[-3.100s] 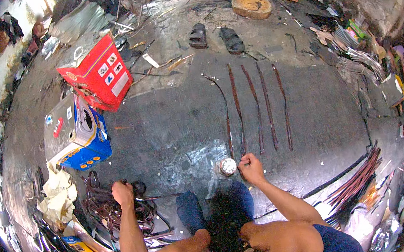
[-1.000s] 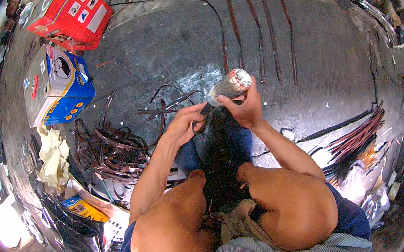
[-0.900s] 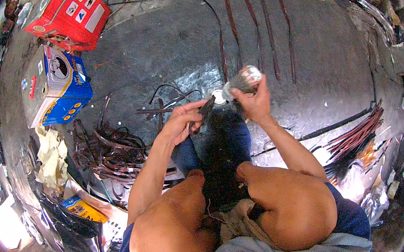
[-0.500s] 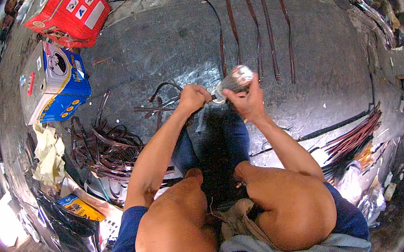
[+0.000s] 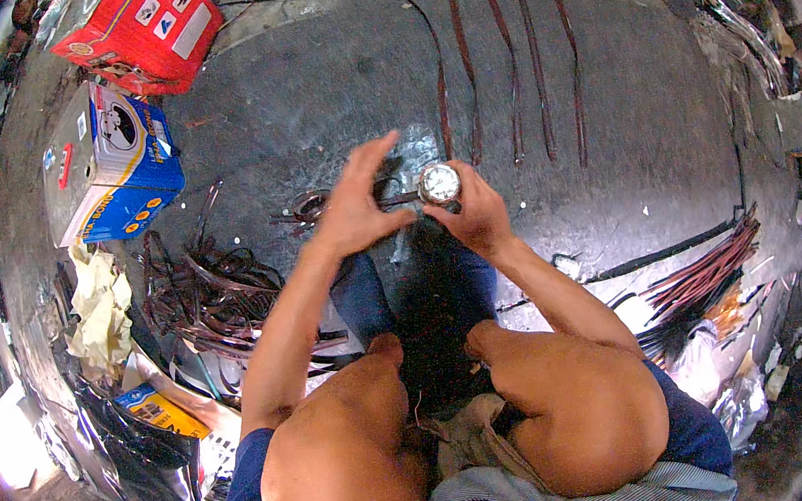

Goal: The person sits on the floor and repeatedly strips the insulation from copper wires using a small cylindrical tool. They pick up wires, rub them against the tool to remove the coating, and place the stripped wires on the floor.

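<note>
My right hand (image 5: 475, 213) is closed around a silvery metal can (image 5: 439, 184), whose round end faces up. Left of it, my left hand (image 5: 356, 206) is open, thumb and fingers spread apart, holding nothing. A dark strip (image 5: 402, 197) runs between the two hands and meets the can; whether the can rests on it I cannot tell. More dark strips (image 5: 295, 217) lie partly hidden behind my left hand. Several long brown strips (image 5: 507, 67) are laid out roughly side by side on the dark floor mat beyond my right hand.
A tangled heap of brown strips (image 5: 211, 289) lies at the left, near crumpled pale paper (image 5: 100, 312). Behind it stand a blue and white box (image 5: 131, 209) and a red box (image 5: 145, 42). A bundle of thin reddish strips (image 5: 704, 273) lies at the right, beside clear plastic (image 5: 736, 410).
The can has gone from tilted to end-up and shifted slightly left and down in my right hand. My left hand has let go of the strip, opened and moved left.
</note>
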{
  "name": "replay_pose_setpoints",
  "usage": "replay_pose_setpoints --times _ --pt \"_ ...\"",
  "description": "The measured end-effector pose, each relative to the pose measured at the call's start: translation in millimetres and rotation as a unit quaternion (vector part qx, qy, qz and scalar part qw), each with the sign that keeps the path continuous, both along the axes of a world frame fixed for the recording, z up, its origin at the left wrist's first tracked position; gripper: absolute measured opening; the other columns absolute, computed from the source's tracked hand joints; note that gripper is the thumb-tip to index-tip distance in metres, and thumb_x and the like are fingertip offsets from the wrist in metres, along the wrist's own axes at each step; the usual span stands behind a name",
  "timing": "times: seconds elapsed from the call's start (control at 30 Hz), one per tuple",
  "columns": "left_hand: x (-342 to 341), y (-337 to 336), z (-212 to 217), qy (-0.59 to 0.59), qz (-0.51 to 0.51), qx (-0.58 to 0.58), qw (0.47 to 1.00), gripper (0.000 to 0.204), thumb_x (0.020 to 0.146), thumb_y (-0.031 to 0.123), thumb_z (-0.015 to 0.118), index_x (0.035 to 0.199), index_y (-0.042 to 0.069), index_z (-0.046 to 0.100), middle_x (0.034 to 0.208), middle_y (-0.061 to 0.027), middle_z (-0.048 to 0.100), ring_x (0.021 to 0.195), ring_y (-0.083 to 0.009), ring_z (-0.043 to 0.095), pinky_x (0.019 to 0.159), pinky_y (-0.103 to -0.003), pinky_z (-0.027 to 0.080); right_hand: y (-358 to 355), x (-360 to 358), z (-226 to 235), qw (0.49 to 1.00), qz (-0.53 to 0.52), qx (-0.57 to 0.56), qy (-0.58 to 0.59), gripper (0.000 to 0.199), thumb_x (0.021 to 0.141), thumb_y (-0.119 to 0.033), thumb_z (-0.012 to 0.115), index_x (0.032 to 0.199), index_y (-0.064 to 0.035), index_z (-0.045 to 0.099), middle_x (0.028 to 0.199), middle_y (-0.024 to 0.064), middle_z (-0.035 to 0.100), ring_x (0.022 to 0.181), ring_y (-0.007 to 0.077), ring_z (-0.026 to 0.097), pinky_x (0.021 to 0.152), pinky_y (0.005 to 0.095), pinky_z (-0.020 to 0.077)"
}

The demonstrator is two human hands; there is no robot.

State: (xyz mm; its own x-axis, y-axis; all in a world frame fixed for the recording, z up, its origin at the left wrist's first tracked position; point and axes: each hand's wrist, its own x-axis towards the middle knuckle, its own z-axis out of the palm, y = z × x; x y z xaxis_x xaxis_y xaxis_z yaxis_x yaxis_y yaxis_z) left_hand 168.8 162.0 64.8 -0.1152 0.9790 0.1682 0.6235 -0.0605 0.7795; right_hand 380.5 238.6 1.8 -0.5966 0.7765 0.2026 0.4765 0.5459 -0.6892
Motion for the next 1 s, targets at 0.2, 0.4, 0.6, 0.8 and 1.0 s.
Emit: replay_pose_setpoints --times 0.2,0.4,0.6,0.8,1.0 --pt "53 11 -55 -0.12 0.014 -0.029 0.992 0.066 0.071 0.014 0.085 0.129 0.005 0.055 0.122 -0.0182 0.064 0.115 -0.0382 0.061 0.094 -0.043 0.051 17 5 -17 0.971 -0.031 -0.235 0.031 0.051 0.077 -0.005 0.074 0.125 -0.0041 0.054 0.113 0.0153 0.067 0.102 0.0276 0.067 0.087 0.0385 0.054" --pt "59 19 -52 -0.129 0.004 -0.031 0.991 0.059 0.071 0.01 0.083 0.123 0.003 0.056 0.117 -0.0187 0.065 0.11 -0.0386 0.063 0.09 -0.043 0.053 46 16 -91 0.927 -0.12 -0.355 0.025 0.034 0.078 -0.001 0.07 0.111 -0.0016 0.059 0.085 0.0091 0.07 0.081 0.0207 0.068 0.074 0.0335 0.0547" --pt "57 17 -63 -0.053 0.007 0.004 0.999 0.06 0.074 0.018 0.085 0.124 0.003 0.057 0.116 -0.0192 0.067 0.107 -0.0371 0.066 0.09 -0.041 0.054 46 13 -39 0.846 -0.179 -0.483 0.141 0.035 0.081 0.0 0.07 0.112 -0.0047 0.054 0.086 0.0101 0.069 0.076 0.02 0.066 0.065 0.0325 0.0542" --pt "55 12 -58 -0.051 0.01 0.017 0.998 0.057 0.077 0.022 0.082 0.124 0.002 0.057 0.117 -0.021 0.066 0.109 -0.039 0.065 0.092 -0.042 0.052 83 75 108 0.733 -0.065 -0.512 0.443 0.031 0.089 0.003 0.064 0.116 -0.0025 0.051 0.095 0.0137 0.065 0.079 0.018 0.062 0.07 0.026 0.0524" --pt "53 12 -60 -0.064 0.008 -0.011 0.998 0.06 0.077 0.021 0.082 0.127 0.002 0.056 0.12 -0.0203 0.065 0.112 -0.04 0.063 0.095 -0.043 0.051 122 121 240 0.61 0.114 -0.48 0.62 0.033 0.096 0.004 0.054 0.127 0.0106 0.043 0.116 0.0222 0.053 0.097 0.0226 0.056 0.082 0.028 0.0515"
